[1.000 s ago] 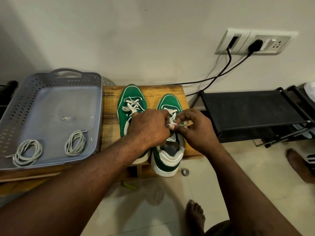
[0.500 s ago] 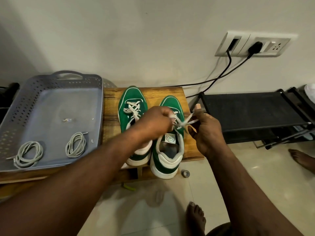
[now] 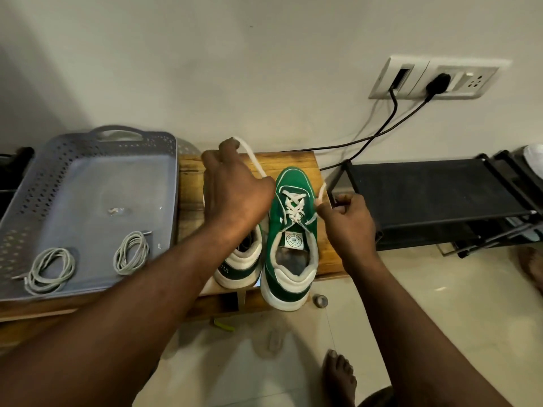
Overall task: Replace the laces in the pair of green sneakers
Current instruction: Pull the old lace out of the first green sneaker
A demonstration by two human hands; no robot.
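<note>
Two green sneakers with white soles stand side by side on a wooden stool (image 3: pixel 305 161). The right sneaker (image 3: pixel 291 230) shows its white lace (image 3: pixel 293 205) criss-crossed but untied. My left hand (image 3: pixel 235 189) is raised over the left sneaker (image 3: pixel 239 265) and hides most of it; it pinches one end of the lace (image 3: pixel 249 154), drawn up and to the left. My right hand (image 3: pixel 348 220) grips the other lace end (image 3: pixel 321 193) just right of the shoe. Two coiled grey laces (image 3: pixel 48 270) (image 3: pixel 132 252) lie in a grey perforated tray (image 3: pixel 23 201).
The tray sits left of the stool. A black shoe rack (image 3: pixel 435 201) stands to the right against the wall. Black cables (image 3: pixel 367 139) run from a wall socket (image 3: pixel 435 79) down behind the stool. A small roll (image 3: pixel 320 301) lies on the tiled floor beside my bare foot (image 3: pixel 338 374).
The bow on the right sneaker has come undone. My left hand has moved up and left with one lace end, and my right hand has pulled the other end out to the right.
</note>
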